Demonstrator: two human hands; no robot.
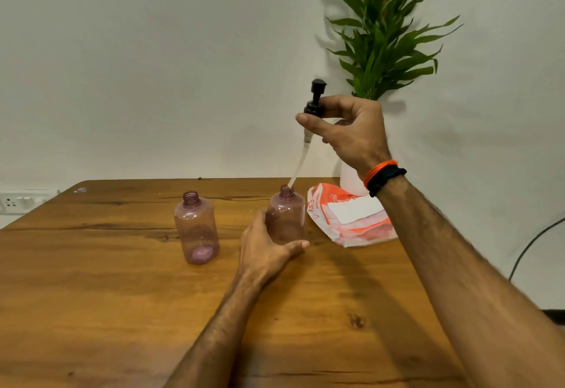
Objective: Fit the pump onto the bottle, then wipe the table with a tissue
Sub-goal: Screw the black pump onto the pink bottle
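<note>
Right hand [351, 131] pinches black pump [315, 103] collar, frame centre-top; floppy dip tube tip at neck. Left hand [266, 247] wraps light empty bottle [287, 216], likely tippy. Tissue pack [351, 219] right.

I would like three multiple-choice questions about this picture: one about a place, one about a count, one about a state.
1. Where is the tissue pack?
A. right of the held bottle
B. left of both bottles
C. on the floor

2. How many pink bottles stand on the table?
A. one
B. two
C. four

3. What is the state of the pump?
A. screwed onto a bottle
C. lying flat on the table
B. held above the bottle, tube tip at its mouth

Answers:
1 A: the pack lies beside the held bottle, on its right.
2 B: the free bottle and the held one.
3 B: the right hand pinches the pump; the left hand grips the bottle.
</note>
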